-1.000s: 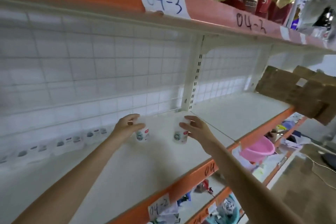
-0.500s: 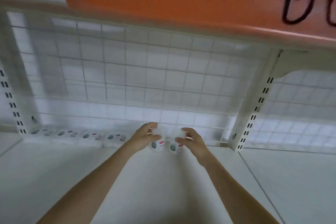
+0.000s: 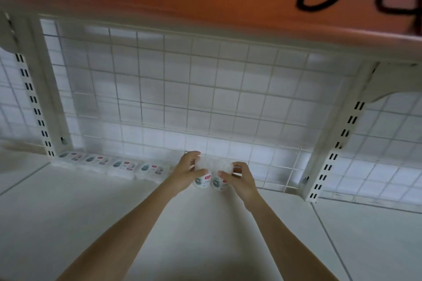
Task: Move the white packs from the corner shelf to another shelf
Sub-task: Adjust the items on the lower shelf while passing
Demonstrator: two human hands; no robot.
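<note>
Holding one white pack [image 3: 201,180] in my left hand [image 3: 186,172] and another pack [image 3: 218,181] in my right hand [image 3: 242,179], I set them at the shelf's [image 3: 68,212] back. Four packs in a row [image 3: 112,164] already lie left of my hands. I guess more wait.
</note>
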